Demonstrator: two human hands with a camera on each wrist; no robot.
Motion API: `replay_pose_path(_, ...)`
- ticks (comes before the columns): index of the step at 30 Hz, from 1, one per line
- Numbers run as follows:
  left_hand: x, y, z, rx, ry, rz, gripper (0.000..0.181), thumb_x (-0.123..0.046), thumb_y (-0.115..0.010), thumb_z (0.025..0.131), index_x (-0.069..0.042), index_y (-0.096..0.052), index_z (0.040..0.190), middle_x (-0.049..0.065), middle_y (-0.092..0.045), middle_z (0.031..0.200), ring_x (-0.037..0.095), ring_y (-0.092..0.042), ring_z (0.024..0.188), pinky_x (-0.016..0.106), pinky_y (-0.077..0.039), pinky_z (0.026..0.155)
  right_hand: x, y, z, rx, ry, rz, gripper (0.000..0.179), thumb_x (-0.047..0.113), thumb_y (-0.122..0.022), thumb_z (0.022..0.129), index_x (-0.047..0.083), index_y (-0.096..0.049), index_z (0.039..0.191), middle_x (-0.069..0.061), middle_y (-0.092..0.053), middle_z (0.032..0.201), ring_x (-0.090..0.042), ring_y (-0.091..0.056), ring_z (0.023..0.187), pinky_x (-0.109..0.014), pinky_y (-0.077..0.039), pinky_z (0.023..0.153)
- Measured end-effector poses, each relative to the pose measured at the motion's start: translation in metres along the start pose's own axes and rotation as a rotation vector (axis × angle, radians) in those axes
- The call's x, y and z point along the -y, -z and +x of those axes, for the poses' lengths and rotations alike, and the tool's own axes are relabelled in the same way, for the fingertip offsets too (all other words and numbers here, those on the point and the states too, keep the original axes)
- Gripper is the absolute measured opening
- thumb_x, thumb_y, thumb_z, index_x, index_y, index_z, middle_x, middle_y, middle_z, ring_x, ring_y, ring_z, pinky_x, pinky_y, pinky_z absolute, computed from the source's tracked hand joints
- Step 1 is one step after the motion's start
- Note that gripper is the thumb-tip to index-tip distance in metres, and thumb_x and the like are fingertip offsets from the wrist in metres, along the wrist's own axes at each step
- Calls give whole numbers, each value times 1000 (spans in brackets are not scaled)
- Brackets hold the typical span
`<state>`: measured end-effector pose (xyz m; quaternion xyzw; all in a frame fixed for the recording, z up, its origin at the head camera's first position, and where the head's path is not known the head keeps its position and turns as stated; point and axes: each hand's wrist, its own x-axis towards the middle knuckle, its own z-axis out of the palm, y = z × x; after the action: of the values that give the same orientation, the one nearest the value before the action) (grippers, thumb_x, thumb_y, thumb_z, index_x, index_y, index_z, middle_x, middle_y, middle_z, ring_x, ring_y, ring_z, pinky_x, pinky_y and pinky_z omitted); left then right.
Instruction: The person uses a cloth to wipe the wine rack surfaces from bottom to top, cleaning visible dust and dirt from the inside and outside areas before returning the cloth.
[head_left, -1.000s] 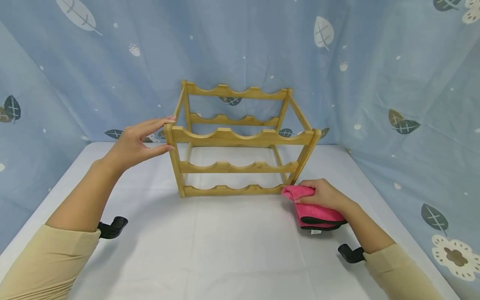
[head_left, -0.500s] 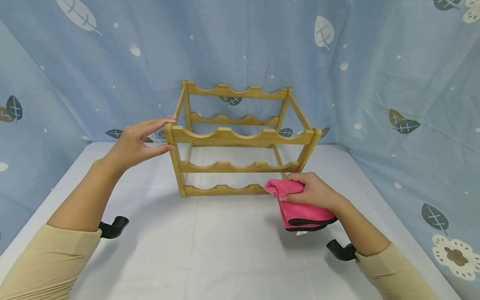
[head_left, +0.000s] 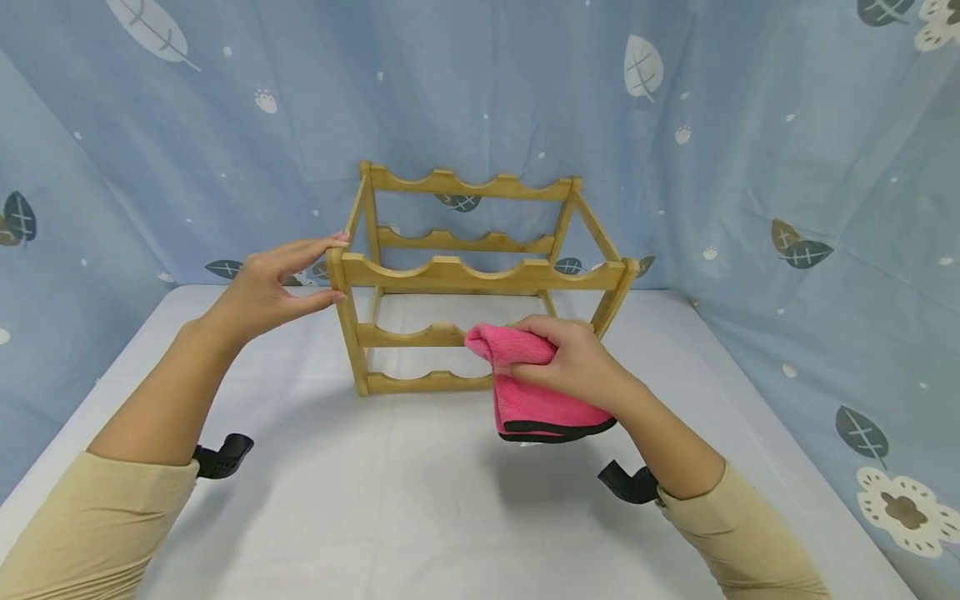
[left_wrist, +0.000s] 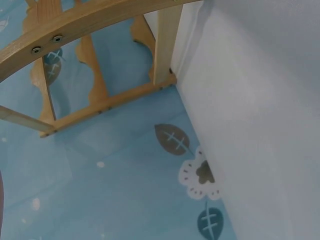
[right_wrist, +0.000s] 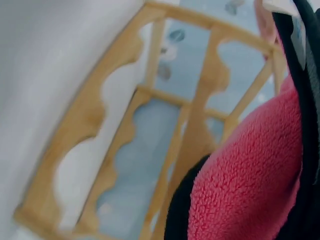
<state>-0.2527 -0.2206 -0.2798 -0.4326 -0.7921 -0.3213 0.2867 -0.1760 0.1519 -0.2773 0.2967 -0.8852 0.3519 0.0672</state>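
Right grip [head_left: 576,364] is pinching the pink cloth [head_left: 528,404] in front of the wooden rack [head_left: 447,275]; left grip [head_left: 255,292] is holding its near-left corner. Risk: cloth catching on a scalloped edge, the rack shifting if left grip is loosening.

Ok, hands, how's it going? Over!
Left hand touches rack at a corner. Right hand grips cloth at rack's front, contact unclear. No obstacle seen.
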Motion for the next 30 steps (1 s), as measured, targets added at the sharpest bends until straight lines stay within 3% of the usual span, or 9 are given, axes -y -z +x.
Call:
replay_pose_path(8, 1, 4, -3, 8, 20, 39, 78, 9, -82, 60, -5, -56, 132, 8, -57, 133, -6, -44, 124, 11, -34, 103, 40, -28, 38, -103, 162, -107, 31, 25, -80, 76, 12, -68, 101, 1, -68, 92, -10, -60, 77, -22, -52, 63)
replay_pose_path(16, -1, 8, -3, 11, 21, 25, 76, 10, -82, 61, -3, -56, 131, 2, -55, 135, -7, -44, 124, 9, -35, 100, 74, -56, 71, -176, 252, -264, 35, 33, -79, 77, 14, -68, 104, 2, -69, 97, -8, -63, 81, -19, -51, 65)
replay_pose_path(22, -4, 7, -2, 12, 25, -24, 73, 13, -80, 62, -1, -56, 130, -2, -54, 135, -4, -46, 124, 8, -36, 99, 87, -70, 89, -195, 175, -423, 33, 43, -72, 82, 18, -66, 103, 5, -69, 90, -7, -59, 68, -21, -47, 53)
replay_pose_path(30, -2, 1, 1, 6, -3, -21, 76, 14, -82, 58, -1, -57, 129, 7, -58, 132, -3, -47, 123, 10, -37, 99, 92, -77, 95, -231, 48, -615, 34, 46, -66, 85, 18, -66, 105, 5, -70, 91, -10, -60, 62, -24, -47, 48)
